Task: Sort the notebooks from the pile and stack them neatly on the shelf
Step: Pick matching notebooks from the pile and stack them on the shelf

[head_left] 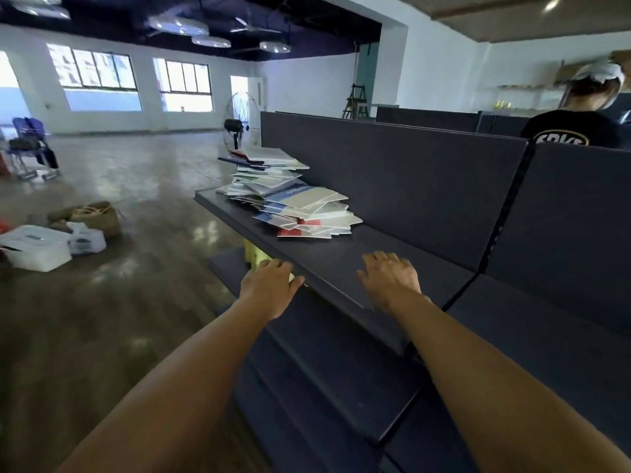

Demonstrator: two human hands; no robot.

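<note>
Head view: nearest, the left hand [268, 285] is seen at the front edge of the dark shelf [341, 264], fingers relaxed and nothing grasped. The right hand [389, 279] is held flat over the shelf's top, just behind that edge, fingers loosely spread and likewise empty. Farther along the same shelf, well apart from both hands, the untidy pile of notebooks [290, 199] is found, leaning against the shelf's back panel.

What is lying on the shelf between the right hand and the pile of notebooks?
Nothing: in the head view, only bare dark shelf separates the right hand from the pile of notebooks.
</note>
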